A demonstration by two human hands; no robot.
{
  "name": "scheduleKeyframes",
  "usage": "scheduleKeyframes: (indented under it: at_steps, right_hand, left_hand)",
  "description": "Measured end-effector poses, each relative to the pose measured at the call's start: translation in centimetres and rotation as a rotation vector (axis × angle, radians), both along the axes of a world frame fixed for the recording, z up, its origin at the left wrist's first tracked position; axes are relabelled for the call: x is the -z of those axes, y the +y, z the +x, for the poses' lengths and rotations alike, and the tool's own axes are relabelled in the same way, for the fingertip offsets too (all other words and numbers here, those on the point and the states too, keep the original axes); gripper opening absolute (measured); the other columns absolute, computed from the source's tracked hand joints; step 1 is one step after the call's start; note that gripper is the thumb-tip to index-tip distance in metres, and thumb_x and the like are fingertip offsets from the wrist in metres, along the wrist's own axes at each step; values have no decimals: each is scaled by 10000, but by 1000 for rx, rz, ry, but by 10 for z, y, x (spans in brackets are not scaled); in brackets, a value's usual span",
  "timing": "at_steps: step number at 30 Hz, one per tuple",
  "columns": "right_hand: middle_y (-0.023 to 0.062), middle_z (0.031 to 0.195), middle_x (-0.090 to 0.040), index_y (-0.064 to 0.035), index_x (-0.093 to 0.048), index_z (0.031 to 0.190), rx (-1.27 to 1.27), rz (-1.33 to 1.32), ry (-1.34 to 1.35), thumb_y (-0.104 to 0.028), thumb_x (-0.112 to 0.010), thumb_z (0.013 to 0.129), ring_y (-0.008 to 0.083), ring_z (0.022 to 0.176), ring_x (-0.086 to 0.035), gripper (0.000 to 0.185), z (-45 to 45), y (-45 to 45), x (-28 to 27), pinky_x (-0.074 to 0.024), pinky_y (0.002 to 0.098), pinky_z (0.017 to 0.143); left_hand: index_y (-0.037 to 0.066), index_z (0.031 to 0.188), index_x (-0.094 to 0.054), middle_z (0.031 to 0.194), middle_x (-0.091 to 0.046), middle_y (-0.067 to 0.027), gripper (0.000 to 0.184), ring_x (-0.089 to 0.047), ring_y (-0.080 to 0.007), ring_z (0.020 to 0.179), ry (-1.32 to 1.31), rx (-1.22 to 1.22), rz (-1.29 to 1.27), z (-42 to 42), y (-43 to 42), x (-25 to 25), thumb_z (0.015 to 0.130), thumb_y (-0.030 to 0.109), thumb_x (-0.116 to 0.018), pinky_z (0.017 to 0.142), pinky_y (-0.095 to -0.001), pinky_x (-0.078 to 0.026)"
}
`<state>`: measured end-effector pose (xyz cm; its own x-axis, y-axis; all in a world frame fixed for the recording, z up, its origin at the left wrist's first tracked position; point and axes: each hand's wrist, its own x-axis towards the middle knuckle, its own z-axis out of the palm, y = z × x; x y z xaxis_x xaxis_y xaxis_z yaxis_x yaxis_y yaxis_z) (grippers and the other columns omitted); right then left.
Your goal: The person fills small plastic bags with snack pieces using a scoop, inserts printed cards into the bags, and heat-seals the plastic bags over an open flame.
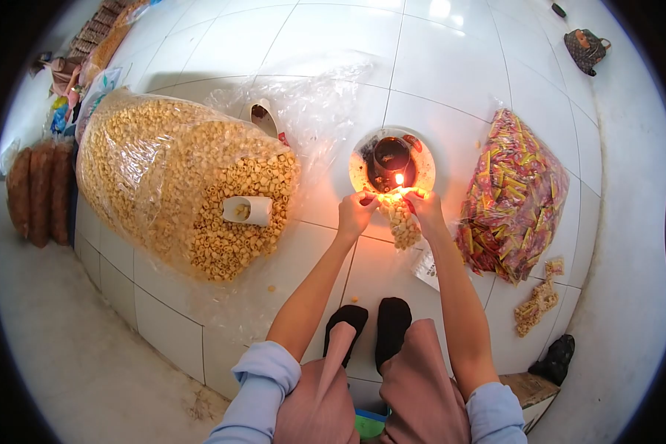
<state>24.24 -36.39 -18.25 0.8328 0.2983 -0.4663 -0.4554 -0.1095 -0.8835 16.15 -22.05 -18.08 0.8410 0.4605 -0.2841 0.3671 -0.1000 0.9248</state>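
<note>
Between my two hands hangs a small clear plastic bag of ring-shaped snacks (402,224), its top edge stretched next to a small flame (399,179). My left hand (359,211) pinches one corner of the bag's top. The other corner is pinched by my right hand (423,206). Just beyond the fingers, the flame burns at the near side of a dark, sooty cup (392,154) standing on a stained white plate (358,175).
On the left lies a big open plastic bag of ring snacks (155,163) with a white scoop (255,211) in it. A bag of red-yellow sachets (512,200) stands on the right. Filled snack packs (536,307) lie below it. A second scoop (263,117) rests behind the big bag.
</note>
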Motion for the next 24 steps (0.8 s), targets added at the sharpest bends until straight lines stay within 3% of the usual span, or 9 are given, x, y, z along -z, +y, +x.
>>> scheduleKeyframes:
  at_steps: [13,15,19,21,24]
  right_hand:
    - [15,608,-566,27,-641,743,32,-5,9,-68,-587,751,73,531,-497,110,13,3,13,-403,217,499]
    - [21,695,-589,35,-617,818,-6,-61,21,-62,-561,788,77,589,-541,116,15,0,9,-439,197,563]
    - [18,692,-587,29,-617,808,74,-23,62,-73,-562,799,75,593,-541,116,15,0,6,-434,197,563]
    - [20,698,-588,35,-613,819,142,31,55,-91,-562,813,76,591,-540,137,14,-1,6,-437,198,569]
    - [30,744,-581,36,-584,887,96,-74,14,-111,-559,825,86,638,-549,162,14,-9,3,-448,198,605]
  left_hand:
    - [21,782,-662,665,-649,-58,191,-600,-104,602,20,-13,52,12,-1,6,740,202,-623,570,-244,-455]
    - [25,786,-664,656,-647,-54,184,-596,-105,593,-31,-13,17,15,-2,7,735,197,-623,567,-242,-454]
    - [1,856,-652,722,-650,-48,205,-583,-81,665,59,42,-9,20,-3,9,767,178,-597,619,-220,-440]
    - [34,784,-665,642,-644,-48,171,-589,-106,578,29,-4,12,23,-6,11,715,185,-626,558,-246,-454]
    - [38,778,-664,639,-642,-54,171,-594,-110,578,24,-12,7,25,-12,11,704,189,-631,555,-250,-454]
